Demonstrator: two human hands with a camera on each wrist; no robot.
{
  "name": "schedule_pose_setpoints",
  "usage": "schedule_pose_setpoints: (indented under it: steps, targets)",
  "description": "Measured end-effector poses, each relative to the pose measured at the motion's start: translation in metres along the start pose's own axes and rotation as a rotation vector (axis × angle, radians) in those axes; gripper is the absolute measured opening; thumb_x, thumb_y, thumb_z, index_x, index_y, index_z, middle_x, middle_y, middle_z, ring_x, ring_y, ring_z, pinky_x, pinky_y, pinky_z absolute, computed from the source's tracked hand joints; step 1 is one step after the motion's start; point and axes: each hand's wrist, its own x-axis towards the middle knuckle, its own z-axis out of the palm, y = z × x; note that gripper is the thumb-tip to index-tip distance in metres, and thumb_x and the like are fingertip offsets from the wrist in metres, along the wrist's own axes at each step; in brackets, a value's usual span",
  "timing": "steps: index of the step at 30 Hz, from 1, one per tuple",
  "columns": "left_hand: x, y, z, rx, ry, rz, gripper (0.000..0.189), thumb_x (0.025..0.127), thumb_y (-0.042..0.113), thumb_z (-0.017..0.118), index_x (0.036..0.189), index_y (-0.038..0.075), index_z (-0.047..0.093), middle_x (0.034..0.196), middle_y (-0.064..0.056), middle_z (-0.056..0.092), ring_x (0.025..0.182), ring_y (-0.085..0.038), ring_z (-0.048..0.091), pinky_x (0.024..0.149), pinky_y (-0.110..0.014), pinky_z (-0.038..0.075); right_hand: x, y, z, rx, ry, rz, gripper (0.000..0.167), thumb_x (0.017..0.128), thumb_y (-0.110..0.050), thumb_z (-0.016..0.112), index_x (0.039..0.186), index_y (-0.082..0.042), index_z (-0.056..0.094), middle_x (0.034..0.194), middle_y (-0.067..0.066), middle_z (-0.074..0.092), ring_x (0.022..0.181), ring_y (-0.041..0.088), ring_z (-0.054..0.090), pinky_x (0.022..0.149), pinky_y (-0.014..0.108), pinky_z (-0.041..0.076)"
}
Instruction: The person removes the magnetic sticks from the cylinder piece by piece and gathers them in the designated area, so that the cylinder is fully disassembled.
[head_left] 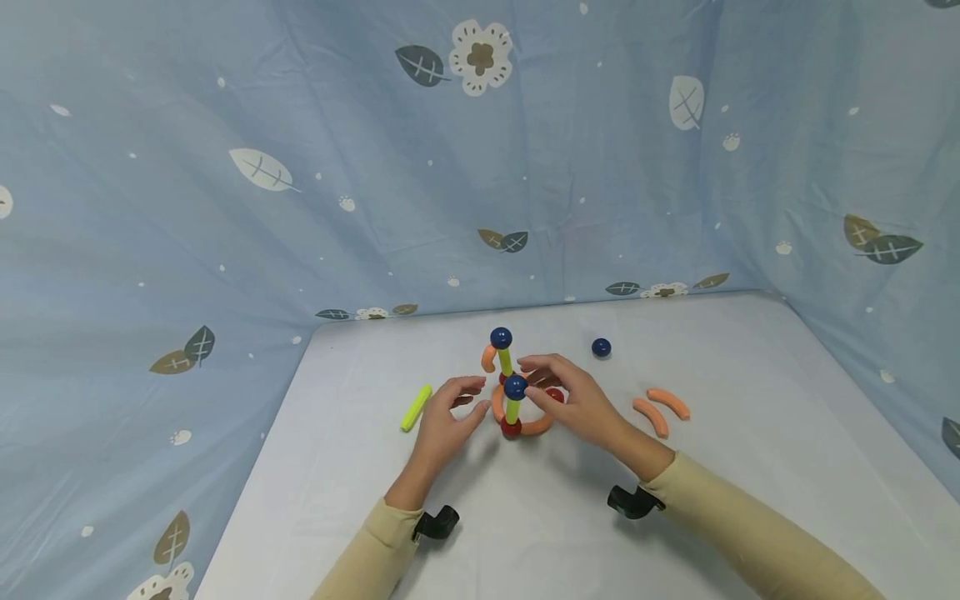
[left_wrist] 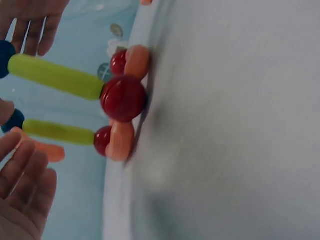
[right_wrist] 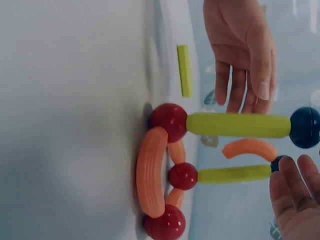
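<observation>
A magnetic-rod construction stands on the table: a ring of orange curved rods (right_wrist: 151, 172) joined by red balls (left_wrist: 123, 98), with two upright yellow-green rods (right_wrist: 237, 125) topped by blue balls (head_left: 516, 387). One more orange curved rod (head_left: 489, 358) hangs from the far blue ball (head_left: 501, 337). To the left of this structure my left hand (head_left: 444, 423) hovers with relaxed fingers, holding nothing. My right hand (head_left: 581, 404) is at the right side, fingers loosely bent, its thumb close to the near blue ball; whether it touches is unclear. Both hands appear apart from the rods in the wrist views.
A loose yellow-green rod (head_left: 416, 407) lies left of the left hand. Behind and to the right sits a loose blue ball (head_left: 601, 347). Two orange curved rods (head_left: 660, 410) lie right of the right hand. A blue patterned curtain (head_left: 480, 167) rises behind the white table (head_left: 360, 500).
</observation>
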Motion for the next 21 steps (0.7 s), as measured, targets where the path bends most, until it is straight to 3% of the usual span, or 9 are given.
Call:
schedule_pose_setpoints:
  steps: [4,12,21]
  targets:
    - [-0.004,0.002,0.007,-0.088,-0.065,0.033,0.035,0.092,0.013,0.077,0.125,0.005,0.069,0.125,-0.002,0.065,0.115,-0.022,0.064,0.096,-0.042,0.056,-0.002,-0.001,0.005,0.004,0.002,-0.008,0.044,0.096,-0.012,0.071,0.138,-0.009,0.058,0.126,0.006,0.064,0.109,0.022,0.066,0.093,0.043,0.057]
    - [-0.006,0.004,0.020,-0.153,-0.113,0.023,0.034,0.092,0.017,0.078,0.124,0.019,0.069,0.121,0.001,0.067,0.111,-0.020,0.067,0.091,-0.041,0.059,-0.003,-0.001,0.011,0.003,0.016,-0.019,0.038,0.093,-0.010,0.075,0.130,-0.011,0.063,0.124,0.003,0.066,0.107,0.021,0.068,0.090,0.052,0.057]
    - [-0.005,0.007,0.027,-0.110,-0.079,0.024,0.024,0.094,0.016,0.075,0.118,0.015,0.072,0.113,0.000,0.070,0.104,-0.019,0.070,0.085,-0.030,0.060,0.000,-0.004,0.015,-0.038,0.025,-0.011,0.034,0.094,-0.013,0.075,0.126,-0.014,0.066,0.123,0.000,0.066,0.105,0.021,0.069,0.081,0.034,0.059]
